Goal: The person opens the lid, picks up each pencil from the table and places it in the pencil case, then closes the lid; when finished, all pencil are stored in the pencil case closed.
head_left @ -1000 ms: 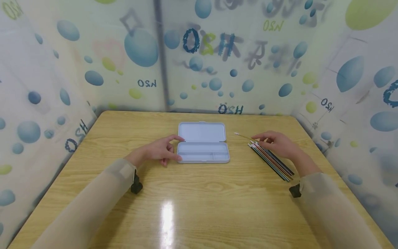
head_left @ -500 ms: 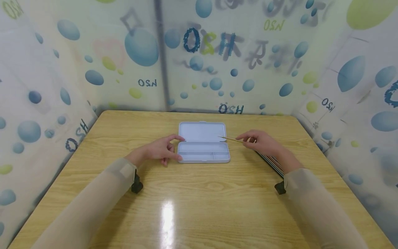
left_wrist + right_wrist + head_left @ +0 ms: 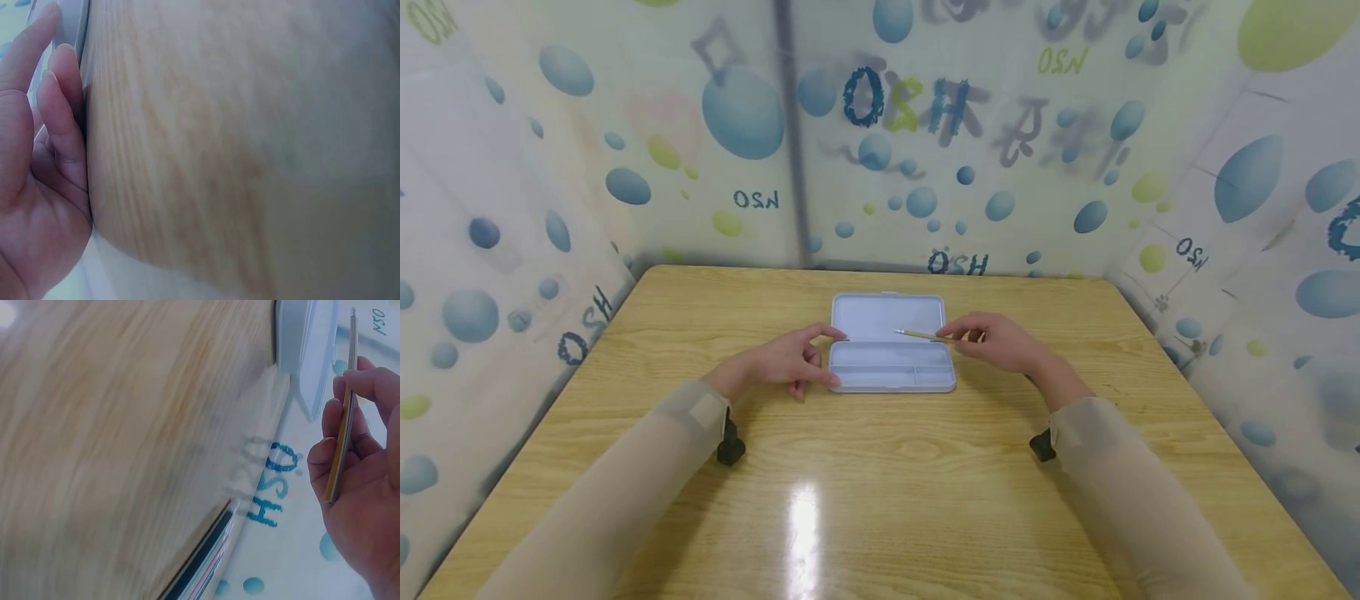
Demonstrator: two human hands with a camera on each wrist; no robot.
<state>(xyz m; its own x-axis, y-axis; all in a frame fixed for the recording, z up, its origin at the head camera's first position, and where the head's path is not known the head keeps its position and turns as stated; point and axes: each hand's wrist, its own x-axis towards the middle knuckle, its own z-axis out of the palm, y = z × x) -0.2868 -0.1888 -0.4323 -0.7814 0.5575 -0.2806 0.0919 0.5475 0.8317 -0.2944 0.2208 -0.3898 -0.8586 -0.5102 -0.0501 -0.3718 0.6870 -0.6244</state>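
Note:
An open pencil case lies on the table, its hinged lid folded back and its base divided into compartments. My left hand touches the left end of the base with extended index finger and thumb; the remaining fingers are bent beneath. My right hand pinches a yellowish pencil between thumb and fingers. This pencil hovers over the right part of the case, near the hinge, its pale end pointing left. In the right wrist view the pencil crosses the palm. A bunch of pencils lies on the table there.
The wood-grain table carries a bright reflection toward the front. Printed wall sheets stand behind the table and along both sides. In the head view the right forearm hides the bunch of pencils.
My right hand has moved left from the bunch of pencils, carrying one pencil over the case. My left hand has stayed at the case's left end.

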